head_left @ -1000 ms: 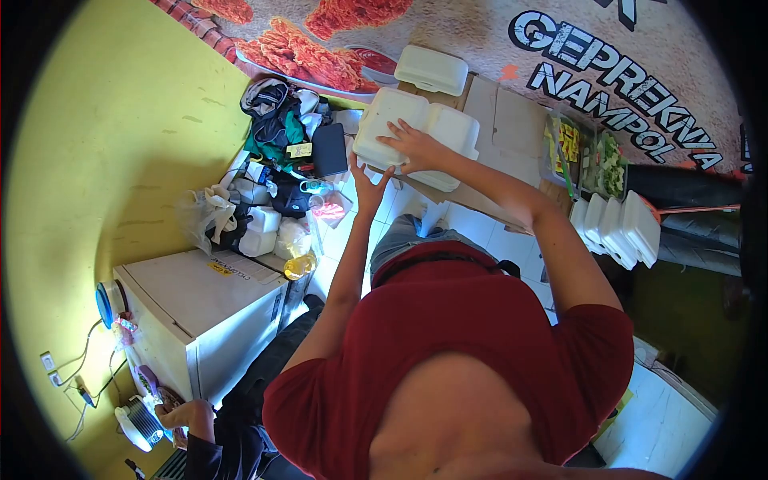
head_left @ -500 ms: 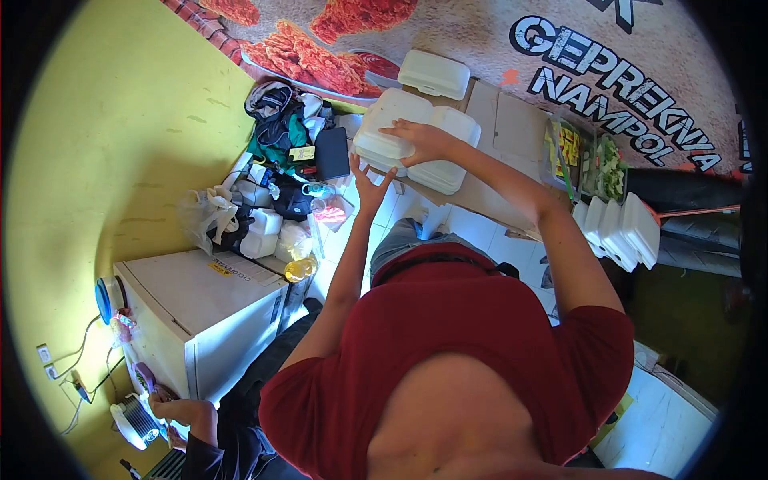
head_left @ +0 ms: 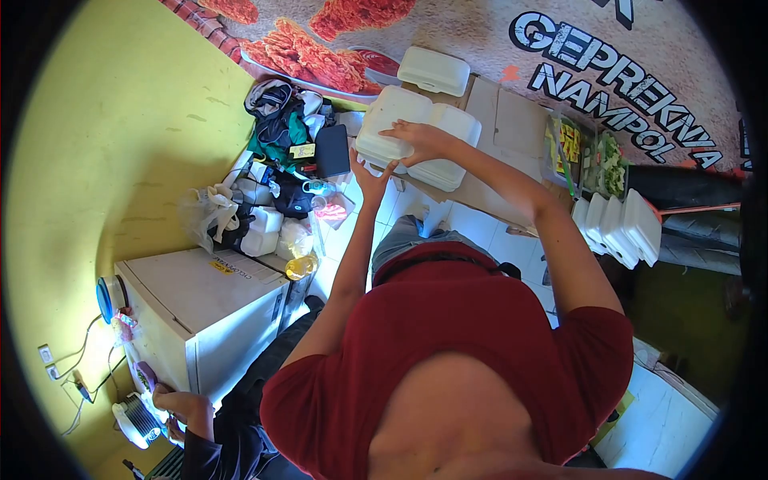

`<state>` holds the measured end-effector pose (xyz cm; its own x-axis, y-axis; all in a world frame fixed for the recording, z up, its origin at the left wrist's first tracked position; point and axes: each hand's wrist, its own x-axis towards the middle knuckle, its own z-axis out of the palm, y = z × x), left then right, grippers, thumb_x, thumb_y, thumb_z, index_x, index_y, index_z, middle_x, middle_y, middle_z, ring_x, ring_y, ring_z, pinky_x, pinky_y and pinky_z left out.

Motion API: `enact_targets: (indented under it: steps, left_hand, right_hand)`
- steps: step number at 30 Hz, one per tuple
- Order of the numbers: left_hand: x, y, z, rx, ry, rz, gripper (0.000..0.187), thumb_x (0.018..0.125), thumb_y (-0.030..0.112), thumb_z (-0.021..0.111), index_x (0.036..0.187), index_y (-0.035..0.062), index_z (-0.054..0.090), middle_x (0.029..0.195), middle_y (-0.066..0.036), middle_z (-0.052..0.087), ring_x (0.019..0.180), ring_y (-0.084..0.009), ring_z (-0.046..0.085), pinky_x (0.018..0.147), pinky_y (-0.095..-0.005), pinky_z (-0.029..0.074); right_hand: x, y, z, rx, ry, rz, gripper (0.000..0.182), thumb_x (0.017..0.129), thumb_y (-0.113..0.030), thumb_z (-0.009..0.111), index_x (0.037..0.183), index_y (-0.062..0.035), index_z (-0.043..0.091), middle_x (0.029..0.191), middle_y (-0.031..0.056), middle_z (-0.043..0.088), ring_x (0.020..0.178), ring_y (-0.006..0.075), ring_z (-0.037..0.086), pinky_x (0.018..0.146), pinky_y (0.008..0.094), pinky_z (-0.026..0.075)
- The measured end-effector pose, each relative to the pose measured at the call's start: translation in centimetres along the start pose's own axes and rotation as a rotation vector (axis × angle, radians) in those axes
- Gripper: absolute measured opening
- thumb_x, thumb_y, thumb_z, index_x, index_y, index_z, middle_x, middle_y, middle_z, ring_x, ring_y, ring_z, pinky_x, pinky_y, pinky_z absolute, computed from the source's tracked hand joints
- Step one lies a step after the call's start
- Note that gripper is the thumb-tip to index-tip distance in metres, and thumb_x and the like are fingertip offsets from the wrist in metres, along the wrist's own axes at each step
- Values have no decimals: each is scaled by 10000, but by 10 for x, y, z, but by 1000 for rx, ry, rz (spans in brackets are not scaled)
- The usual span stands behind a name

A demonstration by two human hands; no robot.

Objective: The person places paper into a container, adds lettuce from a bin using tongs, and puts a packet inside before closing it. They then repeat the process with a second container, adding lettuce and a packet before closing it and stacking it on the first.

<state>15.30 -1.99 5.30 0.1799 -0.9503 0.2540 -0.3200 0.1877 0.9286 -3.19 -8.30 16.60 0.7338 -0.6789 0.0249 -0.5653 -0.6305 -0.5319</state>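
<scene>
A closed white foam box (head_left: pixel 394 108) sits in front, beside a second foam box (head_left: pixel 456 128) on the cardboard-covered table (head_left: pixel 518 122). My right hand (head_left: pixel 426 142) lies across the front part of the first box's lid, its thumb down at the front edge. From below, my left hand (head_left: pixel 371 178) grips the same box's front edge, fingertips at the left corner and thumb close to my right thumb. The undersides of its fingers are partly hidden.
Another foam box (head_left: pixel 434 70) lies at the back. Rightward are a tub of yellow packets (head_left: pixel 566 146), a tub of greens (head_left: pixel 611 166) and stacked foam boxes (head_left: pixel 620 228). Bags (head_left: pixel 276 120) pile up left, above a white cabinet (head_left: pixel 204 288). A co-worker's hand (head_left: pixel 182 404) shows lower left.
My left thumb has moved closer to my right thumb at the box's front edge. The front box has shifted very slightly. The co-worker's hand has moved a little.
</scene>
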Motion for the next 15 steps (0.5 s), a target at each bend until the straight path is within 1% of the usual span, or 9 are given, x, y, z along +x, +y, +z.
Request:
enact_targets:
  steps: [4,7,10,13,15]
  left_hand:
    - [1,-4,2,53,5,8,1095,619,393,802,1335,-96,132,1340,-240,220,1220,-329,314,1003,-413,301]
    - [1,-5,0,131,-44,25,1051,673,343,776,1359,-58,88,1316,-222,202,1235,-317,276,1002,-419,319]
    - [1,-2,-2,115,-61,-26,1046,679,349,770,1360,-53,86,1309,-229,203,1226,-327,279,998,-424,329]
    - [2,-5,-1,170,-53,6,1039,682,350,767,1362,-45,88,1304,-239,202,1224,-335,274,1001,-431,329]
    - [2,-6,1,123,-23,5,1042,656,381,777,1354,-43,130,1300,-255,238,1200,-366,293,998,-435,296]
  right_hand:
    - [0,1,0,12,12,-13,771,605,-271,689,1317,-179,405,1282,249,428,1221,355,395,1007,390,348]
    - [1,4,1,13,21,-22,766,602,-266,687,1311,-173,413,1270,251,438,1217,354,399,1005,391,350]
    - [1,5,2,22,20,-28,755,600,-262,683,1303,-165,425,1261,255,446,1213,355,404,1004,390,351]
    - [2,4,-1,27,17,-30,744,598,-258,681,1294,-157,438,1259,259,446,1210,352,408,1004,388,349]
    - [2,4,-1,37,18,-28,739,598,-259,680,1290,-152,445,1260,261,444,1210,350,409,1004,386,348]
